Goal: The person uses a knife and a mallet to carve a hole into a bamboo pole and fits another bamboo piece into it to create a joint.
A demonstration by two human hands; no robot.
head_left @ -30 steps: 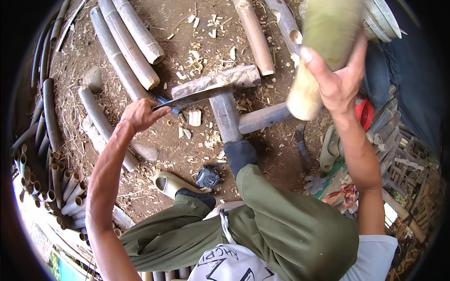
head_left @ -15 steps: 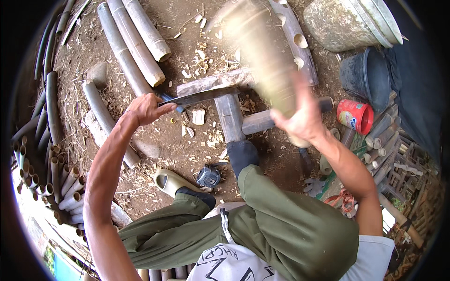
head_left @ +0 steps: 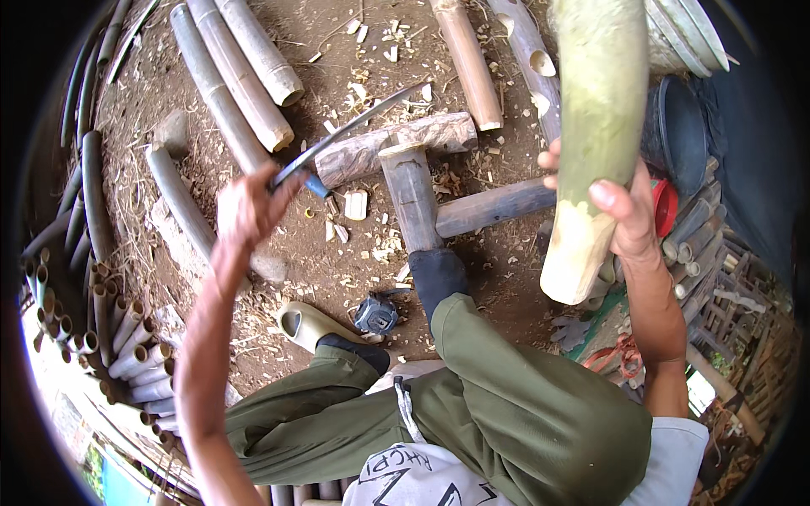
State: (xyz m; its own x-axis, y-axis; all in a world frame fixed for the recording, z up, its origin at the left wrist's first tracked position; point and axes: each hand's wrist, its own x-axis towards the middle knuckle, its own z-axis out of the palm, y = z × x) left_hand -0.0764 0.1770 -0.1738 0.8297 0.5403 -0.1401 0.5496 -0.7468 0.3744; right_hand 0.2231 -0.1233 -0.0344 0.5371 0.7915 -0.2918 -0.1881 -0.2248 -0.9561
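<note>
My left hand [head_left: 253,207], slightly blurred, is closed round the handle of a machete [head_left: 354,122]. Its long blade slants up to the right, above a short log [head_left: 396,145]. At the right, my right hand [head_left: 629,202] grips a thick greenish-yellow bamboo piece [head_left: 599,126], held upright off the ground, with its pale trimmed end pointing down. My foot in a dark sock [head_left: 439,282] rests against a short bamboo length [head_left: 409,198] that lies toward the log. A dark pole [head_left: 498,207] reaches rightward from it. A blue handle [head_left: 317,185] lies beside the log.
Long bamboo poles [head_left: 228,84] lie at the upper left, and one pole with cut holes [head_left: 531,63] at the upper right. Buckets [head_left: 675,126] and a red can [head_left: 665,207] stand right. A tape measure [head_left: 377,314] and a sandal [head_left: 308,325] lie near my feet, among wood chips.
The bamboo piece has moved right and nearer in my right hand, uncovering a brown bamboo pole behind. My left hand has shifted slightly left and down, and the machete's tip has swung up.
</note>
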